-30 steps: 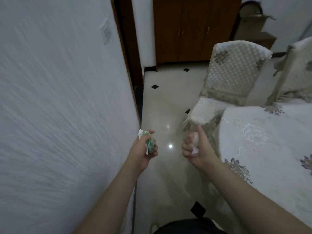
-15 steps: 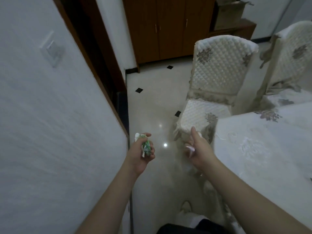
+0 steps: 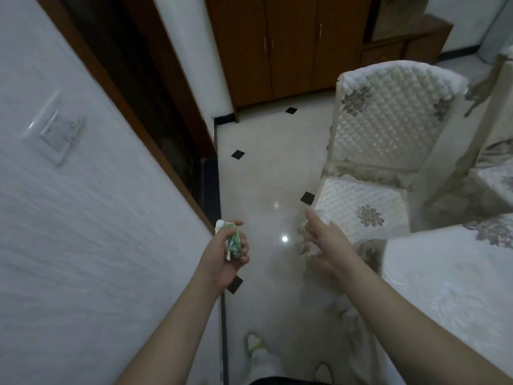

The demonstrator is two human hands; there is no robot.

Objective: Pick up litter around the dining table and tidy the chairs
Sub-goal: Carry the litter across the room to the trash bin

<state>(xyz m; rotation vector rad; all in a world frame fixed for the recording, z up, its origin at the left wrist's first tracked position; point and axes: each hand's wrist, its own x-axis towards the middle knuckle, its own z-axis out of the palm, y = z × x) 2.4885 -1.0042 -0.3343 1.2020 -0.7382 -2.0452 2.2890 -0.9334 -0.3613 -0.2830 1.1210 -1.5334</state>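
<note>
Your left hand [image 3: 226,255] curls tight around a crumpled green-and-white wrapper [image 3: 232,241], held over the floor beside the wall. Your right hand [image 3: 323,245] grips a wad of white tissue [image 3: 315,250], thumb raised, near the quilted chair [image 3: 372,168] and the table [image 3: 449,273].

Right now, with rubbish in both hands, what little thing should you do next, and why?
Probably keep walking to find a bin. The left hand grips a crumpled green-and-white wrapper, the right hand seems to hold crumpled white paper, and no bin shows. The quilted white dining chair needs a free hand.
</note>
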